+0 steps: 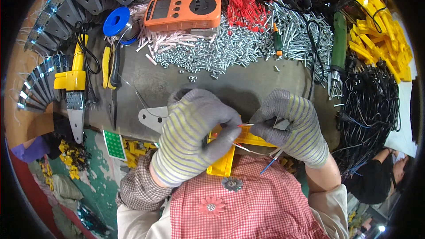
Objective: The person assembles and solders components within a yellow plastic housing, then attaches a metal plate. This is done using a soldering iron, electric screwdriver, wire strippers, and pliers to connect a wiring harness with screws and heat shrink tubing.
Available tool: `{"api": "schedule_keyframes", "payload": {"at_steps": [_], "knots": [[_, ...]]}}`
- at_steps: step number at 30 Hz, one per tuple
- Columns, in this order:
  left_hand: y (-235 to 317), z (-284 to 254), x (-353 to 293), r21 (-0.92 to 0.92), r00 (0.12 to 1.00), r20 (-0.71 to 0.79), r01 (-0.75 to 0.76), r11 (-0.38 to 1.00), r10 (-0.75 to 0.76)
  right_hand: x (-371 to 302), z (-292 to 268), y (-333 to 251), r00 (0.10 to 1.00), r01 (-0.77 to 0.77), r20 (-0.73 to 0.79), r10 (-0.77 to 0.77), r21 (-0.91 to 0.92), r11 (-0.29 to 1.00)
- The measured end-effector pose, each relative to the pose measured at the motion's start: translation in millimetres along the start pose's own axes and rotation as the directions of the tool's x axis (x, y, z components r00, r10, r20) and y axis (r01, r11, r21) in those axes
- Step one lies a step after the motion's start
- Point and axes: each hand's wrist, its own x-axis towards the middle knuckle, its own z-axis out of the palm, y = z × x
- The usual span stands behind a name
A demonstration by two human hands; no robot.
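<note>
From where I stood, both hands were close together, each in a grey knitted glove with yellowish stripes. The left hand had thumb and forefinger pinched at one end of a thin red-and-white length of wire, and the right hand pinched its other end, so the wire bridged the small gap between the fingertips. Just under the left fingertips lay a yellow, trough-shaped plastic part, over the wearer's red-and-white checked apron. More yellow plastic showed between the hands; I could not tell whether it was the same piece. Below the right hand, a loose blue-tipped wire poked out.

Just beside the left hand, on its outer side, was a flat grey metal plate with holes. Farther out on that side I saw pliers with yellow-and-black handles and a yellow plastic tool with a grey metal blade. Beyond both hands spread a heap of small silvery screws, with an orange boxy meter behind it.

Past the right hand, outward, were a green-bodied power tool and a tangled pile of black cables; farther out, another person's black sleeve was visible.
</note>
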Motion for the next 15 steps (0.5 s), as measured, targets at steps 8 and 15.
{"api": "schedule_keyframes", "payload": {"at_steps": [8, 15], "knots": [[2.6, 8.9, 4.6, 0.531, 0.972, 0.019, -0.210, 0.821, 0.236, 2.6, -3.3, -3.1, 0.997, -0.057, 0.048, 0.057, 0.004, 0.998], [-1.3, 12.9, -0.6, 0.507, 0.973, -0.020, -0.187, 0.841, 0.228, 3.8, -4.3, -1.5, 0.991, -0.103, 0.097, 0.095, 0.083, 0.991]]}}
